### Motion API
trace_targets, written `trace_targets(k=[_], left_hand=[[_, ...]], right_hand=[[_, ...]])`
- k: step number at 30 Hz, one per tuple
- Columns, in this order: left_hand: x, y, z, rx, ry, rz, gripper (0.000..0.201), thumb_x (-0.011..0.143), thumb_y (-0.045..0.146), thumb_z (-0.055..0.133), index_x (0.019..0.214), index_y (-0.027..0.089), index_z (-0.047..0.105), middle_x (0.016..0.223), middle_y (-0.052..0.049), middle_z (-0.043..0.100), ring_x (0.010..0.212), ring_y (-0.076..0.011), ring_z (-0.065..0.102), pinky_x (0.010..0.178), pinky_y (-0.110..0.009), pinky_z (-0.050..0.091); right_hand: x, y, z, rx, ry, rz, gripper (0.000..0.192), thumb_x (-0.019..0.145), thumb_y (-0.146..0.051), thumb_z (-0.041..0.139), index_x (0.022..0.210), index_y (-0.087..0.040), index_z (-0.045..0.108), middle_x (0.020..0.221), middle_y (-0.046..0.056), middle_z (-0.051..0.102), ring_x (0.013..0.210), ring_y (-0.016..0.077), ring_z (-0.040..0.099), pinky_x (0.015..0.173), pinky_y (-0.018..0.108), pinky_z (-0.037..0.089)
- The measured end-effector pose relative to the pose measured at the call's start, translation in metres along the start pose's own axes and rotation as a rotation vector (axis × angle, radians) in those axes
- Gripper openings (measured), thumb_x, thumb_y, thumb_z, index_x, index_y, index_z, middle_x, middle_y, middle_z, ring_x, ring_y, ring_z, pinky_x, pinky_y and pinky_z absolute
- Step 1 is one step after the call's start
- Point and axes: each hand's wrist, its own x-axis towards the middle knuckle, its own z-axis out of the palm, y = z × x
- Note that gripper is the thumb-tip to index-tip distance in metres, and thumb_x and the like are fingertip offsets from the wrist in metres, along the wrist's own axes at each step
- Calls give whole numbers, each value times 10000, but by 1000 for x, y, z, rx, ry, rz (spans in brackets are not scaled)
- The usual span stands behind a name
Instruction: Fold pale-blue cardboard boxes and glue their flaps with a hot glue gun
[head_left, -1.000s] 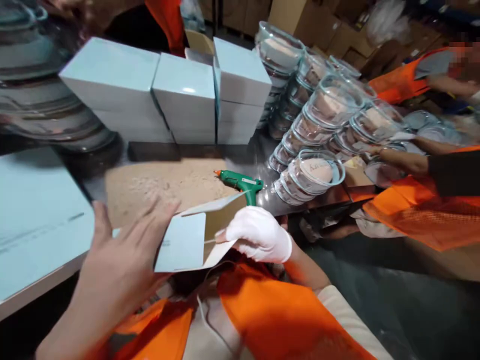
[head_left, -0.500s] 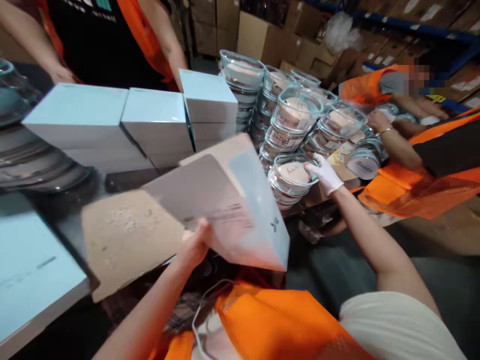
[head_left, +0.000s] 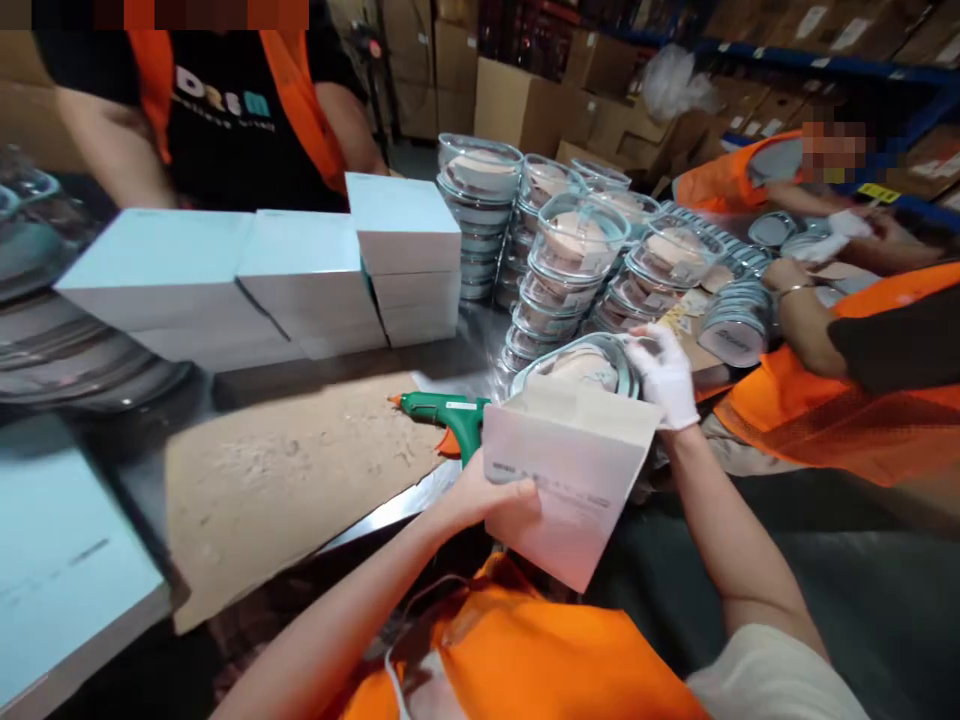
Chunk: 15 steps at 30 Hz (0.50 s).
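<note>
My bare left hand [head_left: 499,490] is wrapped round a white cardboard box [head_left: 566,480], thumb across its printed front. The box is tilted, with its open end facing up and away from me. Just beyond that opening is a clear glass food container [head_left: 622,362] with a pale round insert inside. My right hand [head_left: 666,375], in a white glove, grips this container by its right rim. Whether the container's lower part is inside the box is hidden. Left of the box, a green glue gun [head_left: 442,408] with an orange trigger lies over a worn cardboard sheet [head_left: 300,470].
Closed white boxes [head_left: 300,240] stand across the table. Stacked glass containers [head_left: 570,240] rise behind my right hand. A larger pale box [head_left: 67,560] is at left. One person [head_left: 232,110] stands opposite; others in orange vests [head_left: 847,400] work at right.
The box has moved right and turned upright towards the containers, uncovering the glue gun. My right hand has drawn the glass container off its stack to the box's opening.
</note>
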Motion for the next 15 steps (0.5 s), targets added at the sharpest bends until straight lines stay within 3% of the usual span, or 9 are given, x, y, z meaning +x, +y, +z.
trace_targets(k=[3, 7, 12, 15], left_hand=[[-12, 10, -2, 29, 19, 7, 874, 421, 679, 1033, 1097, 186, 777, 1089, -123, 814, 1111, -382, 753, 1004, -480, 601], [2, 20, 2, -20, 27, 46, 879, 401, 670, 1042, 1069, 167, 770, 1123, -143, 815, 1125, -387, 750, 1012, -471, 593], [22, 18, -7, -76, 143, 46, 813, 432, 605, 1056, 1053, 154, 786, 1092, -148, 829, 1113, -394, 765, 1046, -510, 594], [30, 13, -19, -249, 197, 92, 813, 480, 594, 1046, 1118, 166, 780, 1140, -144, 832, 1190, -408, 756, 1132, -538, 567]], right_hand=[[-2, 11, 7, 7, 1, 36, 474, 857, -606, 758, 1160, -244, 719, 1211, 89, 776, 1180, 285, 726, 1091, 465, 584], [15, 26, 21, 4, -107, 207, 628, 744, -663, 819, 1194, -238, 714, 1286, 104, 750, 1220, 302, 701, 1080, 477, 590], [30, 15, 16, -60, -255, 227, 496, 718, -657, 859, 905, -217, 724, 962, 70, 798, 1009, 291, 729, 990, 472, 624], [23, 4, 15, -97, -263, 221, 458, 759, -592, 869, 948, -203, 719, 1002, 85, 802, 1057, 302, 721, 1038, 491, 598]])
